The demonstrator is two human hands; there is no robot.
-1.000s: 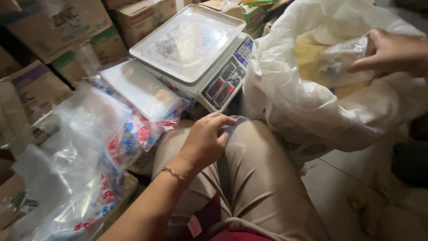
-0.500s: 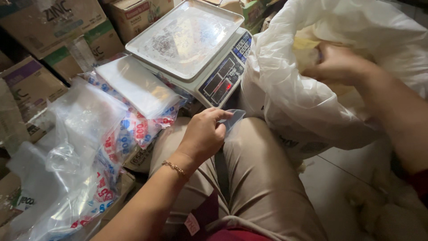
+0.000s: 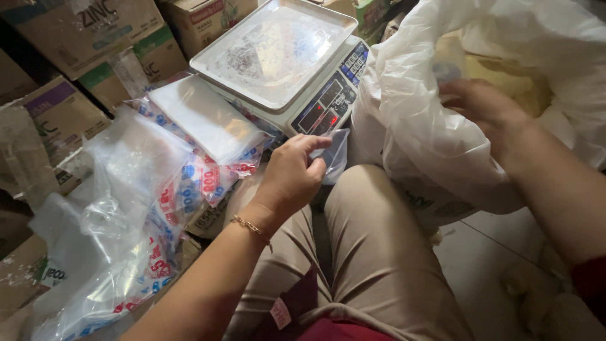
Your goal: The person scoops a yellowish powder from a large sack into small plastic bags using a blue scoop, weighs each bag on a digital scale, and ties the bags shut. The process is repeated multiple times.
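Stacked cardboard boxes (image 3: 82,38) fill the upper left of the frame, dim in shadow. A pale tiled floor (image 3: 486,252) shows at lower right. Soft daylight falls from the upper right, leaving the left edge dark.

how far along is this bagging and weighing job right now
Early, by the look of it. Done: nothing visible, since the scale's tray sits bare. In hand: the left hand has a small clear bag in its grip at the knee, while the right hand reaches into the big white sack. Left: filling the bag and weighing it.
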